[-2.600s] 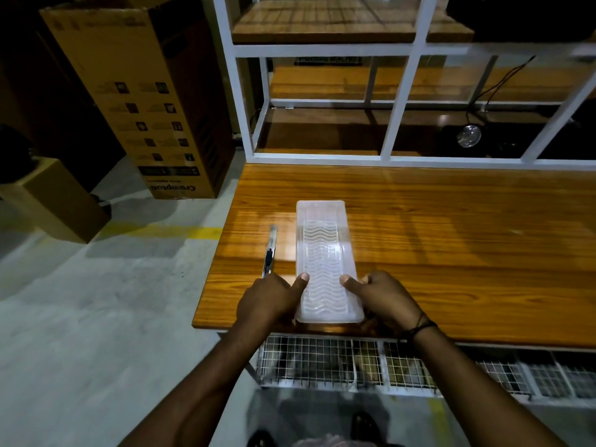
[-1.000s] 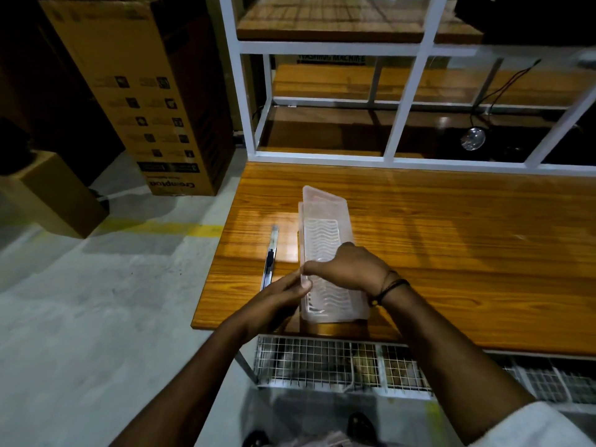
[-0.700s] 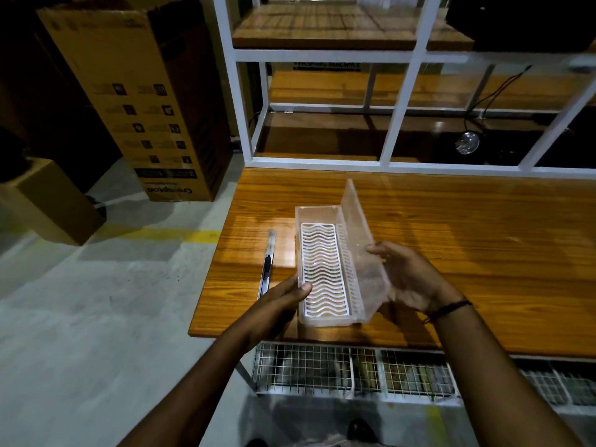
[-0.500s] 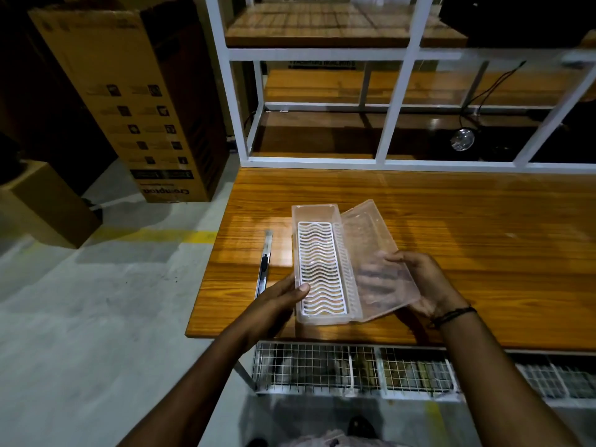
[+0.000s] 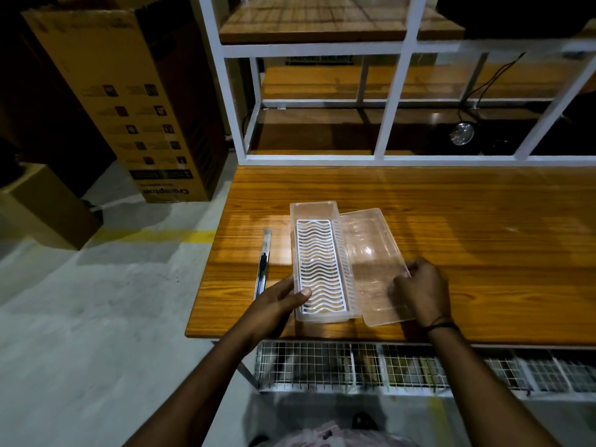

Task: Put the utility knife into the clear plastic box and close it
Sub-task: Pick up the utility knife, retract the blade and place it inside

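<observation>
A clear plastic box (image 5: 312, 210) lies open near the front left of the wooden table (image 5: 467, 221), with a white wavy grid insert (image 5: 317, 262) in its bottom. Its clear lid (image 5: 367, 250) lies flat on the table just right of the box. My left hand (image 5: 279, 301) grips the box's near left wall, thumb over the rim. My right hand (image 5: 422, 288) holds the lid's right edge. The utility knife (image 5: 263, 262), slim, silver and black, lies on the table left of the box, pointing away from me, untouched.
A white metal shelf frame (image 5: 392, 101) rises at the table's back edge. The table's left edge drops to a concrete floor (image 5: 96, 301). Cardboard boxes (image 5: 129, 101) stand at far left. Wire baskets (image 5: 322, 366) hang under the table front.
The box was shut under both hands. My right hand lifted the lid, swung it over to the right and laid it flat on the table. My left hand stayed on the box.
</observation>
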A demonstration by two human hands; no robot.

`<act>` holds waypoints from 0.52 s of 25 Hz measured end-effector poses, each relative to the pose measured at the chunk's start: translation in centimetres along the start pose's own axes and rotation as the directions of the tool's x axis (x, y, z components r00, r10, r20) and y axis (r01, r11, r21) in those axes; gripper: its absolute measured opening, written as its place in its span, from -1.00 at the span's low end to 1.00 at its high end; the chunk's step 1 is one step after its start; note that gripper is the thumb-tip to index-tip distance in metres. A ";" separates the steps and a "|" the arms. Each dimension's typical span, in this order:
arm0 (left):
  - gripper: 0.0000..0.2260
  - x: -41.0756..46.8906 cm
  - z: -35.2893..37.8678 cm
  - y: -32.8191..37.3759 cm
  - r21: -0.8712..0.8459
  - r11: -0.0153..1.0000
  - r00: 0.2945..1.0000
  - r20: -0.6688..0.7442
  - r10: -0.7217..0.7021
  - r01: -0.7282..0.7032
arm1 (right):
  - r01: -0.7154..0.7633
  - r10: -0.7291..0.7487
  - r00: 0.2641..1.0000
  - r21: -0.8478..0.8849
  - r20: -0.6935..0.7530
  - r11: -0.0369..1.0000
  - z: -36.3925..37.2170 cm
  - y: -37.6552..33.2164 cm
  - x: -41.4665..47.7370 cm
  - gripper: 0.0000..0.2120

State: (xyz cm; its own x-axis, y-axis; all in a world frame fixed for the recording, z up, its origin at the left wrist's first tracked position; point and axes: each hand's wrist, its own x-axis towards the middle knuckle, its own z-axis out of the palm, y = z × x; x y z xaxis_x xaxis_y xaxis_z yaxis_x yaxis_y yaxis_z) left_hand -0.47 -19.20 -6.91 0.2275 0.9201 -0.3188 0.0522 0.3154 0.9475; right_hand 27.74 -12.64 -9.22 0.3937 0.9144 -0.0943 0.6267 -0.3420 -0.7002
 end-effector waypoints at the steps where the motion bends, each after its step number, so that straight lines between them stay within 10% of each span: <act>1: -0.64 -0.1 0.1 0.1 0.006 1.000 1.000 -0.008 0.002 -0.002 | 0.013 -0.014 1.000 -0.031 -0.008 0.999 0.1 0.1 -0.2 -0.90; 9: -0.62 -0.3 -0.5 -0.1 -0.066 0.997 0.999 -0.014 0.034 -0.035 | 0.118 -0.130 0.991 -0.240 -0.033 0.964 0.8 -1.3 -0.8 -0.78; 13: -0.70 -0.4 -3.4 -1.3 -0.061 0.998 0.940 -0.339 -0.031 0.011 | 0.288 -0.322 0.943 -0.277 -0.086 0.917 0.7 -5.6 -1.8 -0.65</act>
State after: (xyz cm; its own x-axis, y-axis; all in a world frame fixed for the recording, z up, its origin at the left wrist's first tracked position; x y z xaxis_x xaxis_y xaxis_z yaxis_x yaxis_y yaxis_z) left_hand -3.97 -19.19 -8.06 -0.1168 0.9342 -0.3370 -0.0045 0.3388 0.9408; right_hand 23.01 -12.26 -5.67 0.2269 0.9536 0.1979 0.8741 -0.1098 -0.4732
